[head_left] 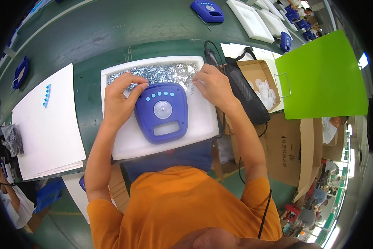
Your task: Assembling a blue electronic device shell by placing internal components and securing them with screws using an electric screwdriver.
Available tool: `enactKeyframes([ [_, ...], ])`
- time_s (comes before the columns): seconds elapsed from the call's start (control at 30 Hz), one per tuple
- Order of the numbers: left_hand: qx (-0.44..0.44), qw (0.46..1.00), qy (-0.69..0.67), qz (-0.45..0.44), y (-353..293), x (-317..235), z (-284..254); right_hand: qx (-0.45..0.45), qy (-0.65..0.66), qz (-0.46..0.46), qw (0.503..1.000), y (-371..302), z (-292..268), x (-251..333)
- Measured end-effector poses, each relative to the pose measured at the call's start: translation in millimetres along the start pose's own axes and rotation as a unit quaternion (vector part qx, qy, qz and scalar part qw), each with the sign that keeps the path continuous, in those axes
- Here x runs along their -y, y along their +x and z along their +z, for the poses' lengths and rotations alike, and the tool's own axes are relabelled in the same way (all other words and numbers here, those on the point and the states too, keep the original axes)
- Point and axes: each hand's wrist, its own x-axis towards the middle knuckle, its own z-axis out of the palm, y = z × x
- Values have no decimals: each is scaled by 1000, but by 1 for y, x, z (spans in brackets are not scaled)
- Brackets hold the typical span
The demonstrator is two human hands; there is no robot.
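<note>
A blue plastic casing [142,109] lies on a white foam tray [122,146]. It has a row of light-blue buttons, a round clear disc [163,110] and an oblong handle opening. Along the tray's far side spread many small shiny metal pieces [157,74], like nuts or washers. My left hand [122,97] pinches thumb and finger together at the casing's far left corner; a tiny part there is too small to name. At the right end of the metal pieces, my right hand [214,86] has its fingers closed in a pinch, with their contents unclear.
Right of the tray lie a black mesh pouch [248,93], a cable and a cardboard box [255,68] of white discs. A green board [323,79] stands beyond. White sheets [49,128] with a blue button strip [47,95] are at left. Another blue casing [209,11] sits farther back.
</note>
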Motion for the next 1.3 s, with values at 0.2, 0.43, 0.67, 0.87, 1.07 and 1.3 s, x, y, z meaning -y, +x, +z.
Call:
enactKeyframes([
  [0.2,2,1000,7,-1,-1,-5,-5,22,-41,-20,999,4,7,-2],
  [0.43,41,999,5,6,-5,-19,-10,-40,-86,-50,994,4,10,4],
  [0.67,85,986,54,131,-7,-17,0,-120,103,-141,977,-15,-6,72],
  [0.87,96,981,76,153,-9,-12,3,-97,-20,-247,964,-23,9,90],
  [1.07,110,978,80,155,-11,-11,4,-87,-41,-291,952,-23,10,91],
  [1.3,129,972,78,181,-14,-13,11,-91,-35,-292,951,-25,6,86],
])
